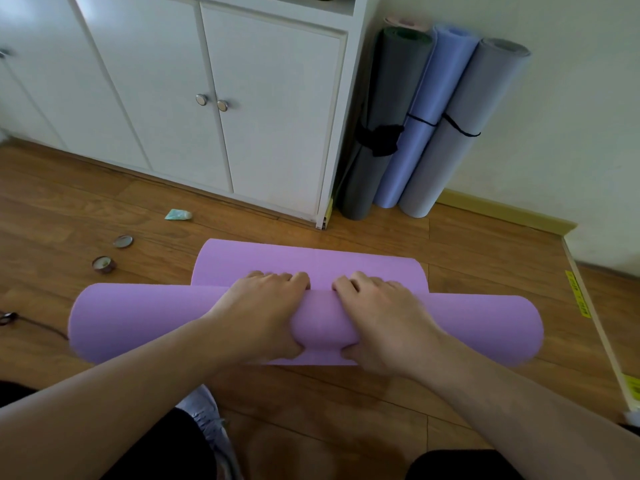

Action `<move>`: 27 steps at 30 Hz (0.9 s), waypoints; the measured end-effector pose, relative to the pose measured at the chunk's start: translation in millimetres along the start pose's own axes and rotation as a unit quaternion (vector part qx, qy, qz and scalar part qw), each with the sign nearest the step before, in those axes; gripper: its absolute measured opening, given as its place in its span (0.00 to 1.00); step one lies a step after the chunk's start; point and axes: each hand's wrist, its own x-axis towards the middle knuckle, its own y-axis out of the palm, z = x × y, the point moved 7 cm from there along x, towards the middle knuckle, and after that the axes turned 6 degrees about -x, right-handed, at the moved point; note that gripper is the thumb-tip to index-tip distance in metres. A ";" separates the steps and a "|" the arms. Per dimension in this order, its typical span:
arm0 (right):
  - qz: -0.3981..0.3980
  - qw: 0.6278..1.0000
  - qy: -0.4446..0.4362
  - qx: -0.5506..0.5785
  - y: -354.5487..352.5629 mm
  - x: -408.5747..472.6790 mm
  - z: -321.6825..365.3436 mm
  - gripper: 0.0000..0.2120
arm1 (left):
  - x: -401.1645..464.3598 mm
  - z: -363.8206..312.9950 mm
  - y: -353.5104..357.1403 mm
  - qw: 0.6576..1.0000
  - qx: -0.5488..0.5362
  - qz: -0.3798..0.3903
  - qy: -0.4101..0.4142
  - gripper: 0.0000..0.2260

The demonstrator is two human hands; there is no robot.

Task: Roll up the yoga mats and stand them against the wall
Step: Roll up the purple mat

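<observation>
Rolling the last mat; three rolls stand by the wall already.

L to R: small round tins (104, 264) on the wood floor (346, 393), white cabinet (270, 116) behind. Centre, our left hand (263, 310) & right hand (377, 313) curl over the soft purple foam yoga mat (138, 320), fingers on top, thumbs under, gripping the roll. A short flat flap remains ahead, so we judge it nearly rolled. Far R: dark grey (377, 133), blue (412, 140) & pale grey rolled mats (450, 140) lean on the wall. Left: finish, stand it.
</observation>
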 end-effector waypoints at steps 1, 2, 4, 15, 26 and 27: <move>-0.003 1.000 0.003 0.006 -1.5 0.4 -1.1 0.32 | -1.2 -1.7 0.3 1.000 0.007 -0.010 0.013 0.29; -0.003 1.000 0.005 0.012 -3.3 0.7 -2.3 0.30 | -2.8 -4.3 0.8 0.999 0.016 -0.024 0.030 0.29; 0.004 1.000 0.012 0.027 -4.9 0.6 -4.1 0.27 | -4.2 -6.8 5.2 0.997 0.050 -0.030 0.045 0.31; 0.004 1.000 0.023 -0.005 -3.7 -1.0 -1.7 0.37 | 2.5 1.7 -7.2 0.999 -0.025 0.002 -0.028 0.30; 0.020 0.999 0.025 0.028 -3.9 -1.1 -2.7 0.35 | 0.4 -7.2 3.8 0.997 0.070 -0.027 0.016 0.30; 0.019 0.999 0.021 0.025 -4.1 -1.7 -2.4 0.39 | 0.6 -5.3 1.1 0.998 0.054 -0.021 0.004 0.30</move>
